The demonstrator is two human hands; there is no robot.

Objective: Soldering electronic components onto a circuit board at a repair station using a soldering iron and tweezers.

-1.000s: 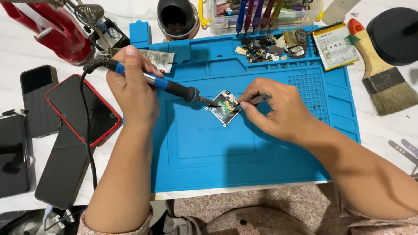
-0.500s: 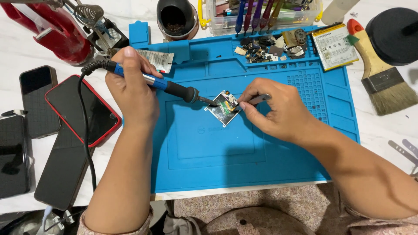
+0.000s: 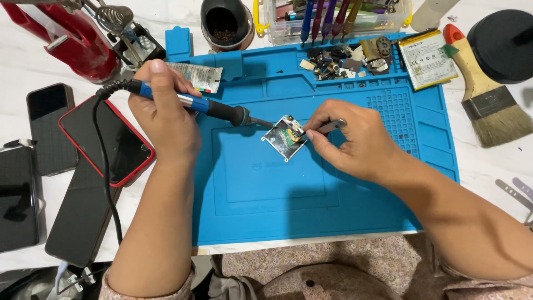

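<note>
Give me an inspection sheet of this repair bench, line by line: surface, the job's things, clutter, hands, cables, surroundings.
Surface: blue work mat on a white table.
Job's things: small circuit module lying on the mat; soldering iron tip at its edge; tweezers on it.
Clutter: pile of small parts, flat battery, paintbrush, several phones, one red-edged.
Hands: left hand grips the iron; right hand pinches the tweezers.
Cables: black iron cord runs over the phones.
Surroundings: red stand, tool tray.
</note>
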